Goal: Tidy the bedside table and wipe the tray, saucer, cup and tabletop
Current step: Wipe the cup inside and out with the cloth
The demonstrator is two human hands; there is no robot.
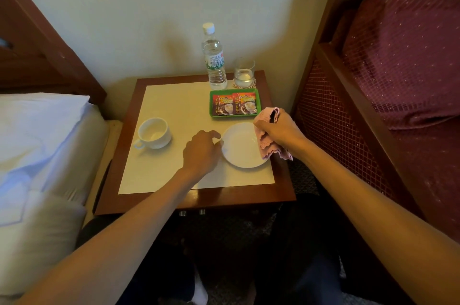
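A white saucer point(240, 145) lies on the right of the cream tabletop point(174, 105). My left hand point(202, 151) rests at the saucer's left rim, fingers curled on its edge. My right hand point(280, 129) is closed around a pink cloth point(267, 145) over the saucer's right edge, and a dark object shows in that fist. A white cup point(154, 133) stands upright on the left, handle toward me. A green tray point(235, 105) behind the saucer holds two coffee sachets point(235, 105).
A water bottle point(214, 58) and a glass point(244, 72) on a coaster stand at the table's back edge by the wall. A white pillow and bed point(37, 155) lie to the left, a dark red bed point(398, 80) to the right.
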